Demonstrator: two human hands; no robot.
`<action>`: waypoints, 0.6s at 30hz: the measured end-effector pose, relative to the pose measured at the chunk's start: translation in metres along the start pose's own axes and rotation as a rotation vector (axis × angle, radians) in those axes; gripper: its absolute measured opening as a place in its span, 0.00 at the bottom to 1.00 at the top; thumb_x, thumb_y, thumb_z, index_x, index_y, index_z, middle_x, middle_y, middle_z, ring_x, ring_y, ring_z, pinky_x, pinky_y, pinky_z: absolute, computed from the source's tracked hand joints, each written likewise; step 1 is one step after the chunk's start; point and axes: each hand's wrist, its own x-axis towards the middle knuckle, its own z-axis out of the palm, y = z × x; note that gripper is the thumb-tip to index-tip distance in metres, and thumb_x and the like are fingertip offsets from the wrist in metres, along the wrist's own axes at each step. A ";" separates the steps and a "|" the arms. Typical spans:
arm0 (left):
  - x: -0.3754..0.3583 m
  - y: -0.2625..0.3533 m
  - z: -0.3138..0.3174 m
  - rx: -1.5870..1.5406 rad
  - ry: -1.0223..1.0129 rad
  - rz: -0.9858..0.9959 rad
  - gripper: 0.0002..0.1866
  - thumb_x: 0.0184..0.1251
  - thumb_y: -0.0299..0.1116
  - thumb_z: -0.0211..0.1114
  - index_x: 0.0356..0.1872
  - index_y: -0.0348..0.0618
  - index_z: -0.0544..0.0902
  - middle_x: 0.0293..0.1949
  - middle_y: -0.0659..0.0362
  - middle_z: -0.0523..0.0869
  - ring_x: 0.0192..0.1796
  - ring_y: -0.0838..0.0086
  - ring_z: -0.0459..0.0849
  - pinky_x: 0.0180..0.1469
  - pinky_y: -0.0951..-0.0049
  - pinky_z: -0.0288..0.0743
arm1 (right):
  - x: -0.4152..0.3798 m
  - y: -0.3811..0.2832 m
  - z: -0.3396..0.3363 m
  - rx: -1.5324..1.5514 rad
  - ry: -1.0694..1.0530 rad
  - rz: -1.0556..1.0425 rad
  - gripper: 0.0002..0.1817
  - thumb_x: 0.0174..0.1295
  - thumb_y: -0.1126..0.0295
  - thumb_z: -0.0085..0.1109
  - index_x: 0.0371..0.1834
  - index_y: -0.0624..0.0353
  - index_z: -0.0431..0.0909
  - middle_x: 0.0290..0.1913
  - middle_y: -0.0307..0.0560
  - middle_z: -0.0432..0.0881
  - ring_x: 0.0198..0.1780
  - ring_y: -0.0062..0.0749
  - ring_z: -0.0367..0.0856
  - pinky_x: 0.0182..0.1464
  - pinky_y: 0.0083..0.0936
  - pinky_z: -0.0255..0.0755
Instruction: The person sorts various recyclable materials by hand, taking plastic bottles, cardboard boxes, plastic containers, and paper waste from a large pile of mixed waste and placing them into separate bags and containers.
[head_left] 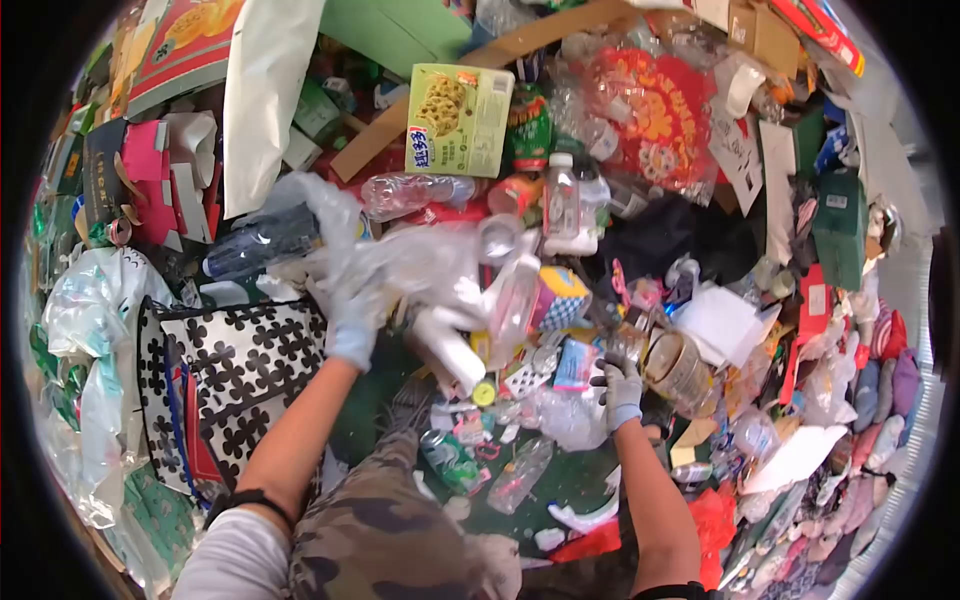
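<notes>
My left hand (353, 318), in a pale glove and smeared by motion, grips a translucent plastic bag (425, 262) that trails up and to the right. Just left of it is a black-and-white clover-patterned bag (255, 355). My right hand (621, 388), gloved with dark fingertips, has its fingers apart and holds nothing. Close to its left lies a blue and pink packet (575, 364); to its right is a clear plastic jar (676, 362). A clump of clear plastic film (570, 418) lies beside it, below the packet.
Mixed waste surrounds me: a green cookie box (458, 120), a clear bottle (562, 200), a red decorated plastic bag (650, 120) and a green can (450, 458). A clear bottle (520, 475) lies on the green floor (385, 400). Rolled cloth items (860, 480) are piled at right.
</notes>
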 end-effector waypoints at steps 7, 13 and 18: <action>-0.039 0.045 -0.038 -0.002 0.126 0.209 0.13 0.65 0.33 0.57 0.49 0.42 0.74 0.39 0.63 0.80 0.40 0.82 0.79 0.39 0.83 0.74 | 0.114 -0.156 0.047 -0.145 -0.026 -0.509 0.09 0.59 0.76 0.48 0.39 0.61 0.77 0.32 0.37 0.78 0.29 0.17 0.73 0.31 0.17 0.68; 0.014 0.047 -0.080 -0.668 0.257 -0.266 0.14 0.66 0.42 0.52 0.45 0.46 0.77 0.40 0.59 0.81 0.43 0.73 0.80 0.46 0.73 0.76 | 0.110 -0.227 0.171 0.239 -0.334 -0.444 0.11 0.59 0.67 0.55 0.42 0.57 0.77 0.32 0.37 0.80 0.25 0.16 0.72 0.22 0.15 0.63; 0.001 0.048 -0.079 -0.925 0.277 -0.579 0.23 0.64 0.51 0.47 0.47 0.44 0.77 0.45 0.54 0.81 0.45 0.64 0.80 0.52 0.64 0.74 | 0.002 -0.167 0.217 0.294 -0.740 -0.205 0.12 0.58 0.63 0.58 0.42 0.56 0.77 0.30 0.37 0.78 0.20 0.17 0.71 0.17 0.14 0.60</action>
